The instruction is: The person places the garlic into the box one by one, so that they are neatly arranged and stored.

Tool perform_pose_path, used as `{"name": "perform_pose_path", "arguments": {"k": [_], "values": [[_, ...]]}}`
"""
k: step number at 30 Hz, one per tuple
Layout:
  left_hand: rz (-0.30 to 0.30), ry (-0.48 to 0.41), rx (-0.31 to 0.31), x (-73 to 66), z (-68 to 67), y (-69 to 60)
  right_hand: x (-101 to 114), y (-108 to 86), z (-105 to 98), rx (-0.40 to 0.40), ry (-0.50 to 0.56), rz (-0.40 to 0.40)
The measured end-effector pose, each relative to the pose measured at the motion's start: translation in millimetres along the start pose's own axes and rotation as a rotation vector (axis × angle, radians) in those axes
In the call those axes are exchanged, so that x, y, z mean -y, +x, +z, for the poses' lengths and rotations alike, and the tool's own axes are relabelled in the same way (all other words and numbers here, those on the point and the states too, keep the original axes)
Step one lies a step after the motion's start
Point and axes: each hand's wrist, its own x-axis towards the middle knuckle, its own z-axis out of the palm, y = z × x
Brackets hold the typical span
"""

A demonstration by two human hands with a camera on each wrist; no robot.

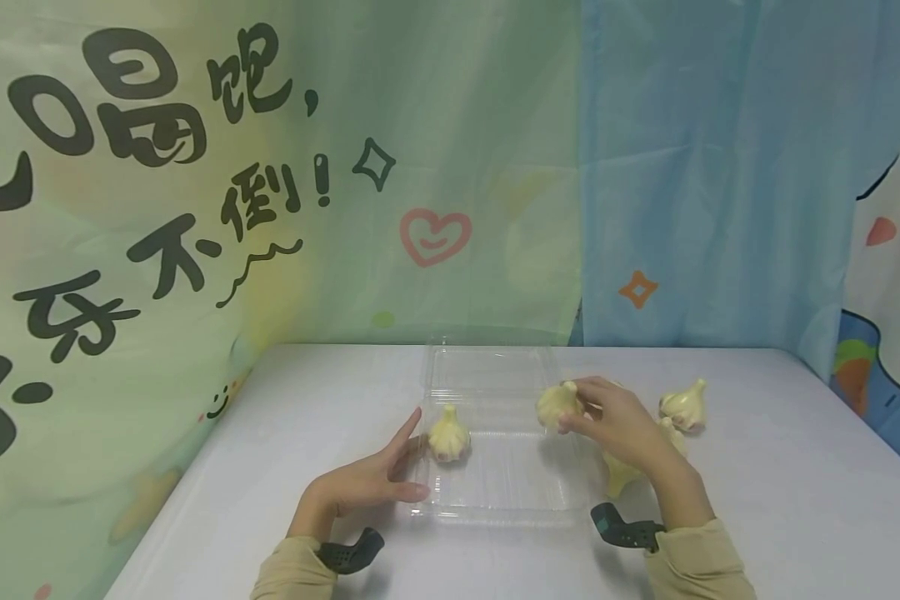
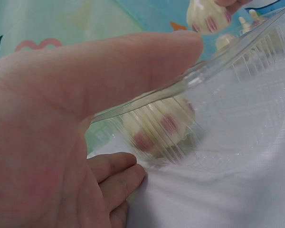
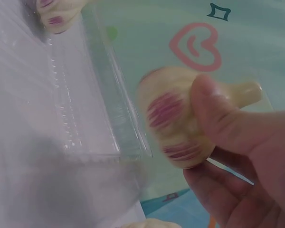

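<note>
My right hand pinches a garlic bulb between thumb and fingers, above the right side of a clear plastic box. In the right wrist view this garlic bulb shows purple streaks and a stubby stem. Inside the box, at its left end, another garlic bulb sits with its stem up. My left hand rests against the box's left side. Its straight thumb lies along the rim in the left wrist view, and the other fingers are outside, lower down.
Several more garlic bulbs lie on the white table right of the box, some partly hidden by my right hand. The box's clear lid lies folded back toward the printed curtain.
</note>
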Motion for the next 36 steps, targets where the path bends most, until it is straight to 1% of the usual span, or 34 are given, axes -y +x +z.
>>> {"name": "perform_pose_path", "arguments": {"k": [6, 10, 18, 22, 30, 36], "values": [[-0.004, -0.004, -0.001, 0.0, -0.2, -0.3, -4, 1.8, 5, 0.003, 0.043, -0.036], [-0.002, -0.008, 0.001, -0.1, -0.2, -0.5, -3, 2.4, 7, 0.029, 0.086, -0.049], [0.010, -0.005, 0.003, -0.1, -0.9, 0.1, 1, 2.3, 8, 0.057, 0.043, -0.015], [0.007, -0.010, 0.003, -0.4, -0.5, 0.1, 2, 2.5, 9, 0.055, 0.038, -0.020], [-0.004, -0.007, -0.004, -1.4, 0.1, -0.7, -3, 5.7, 19, 0.062, 0.088, -0.030], [0.002, -0.003, -0.005, -1.1, -0.2, -0.3, -6, 6.5, 23, 0.063, 0.093, -0.022]]}}
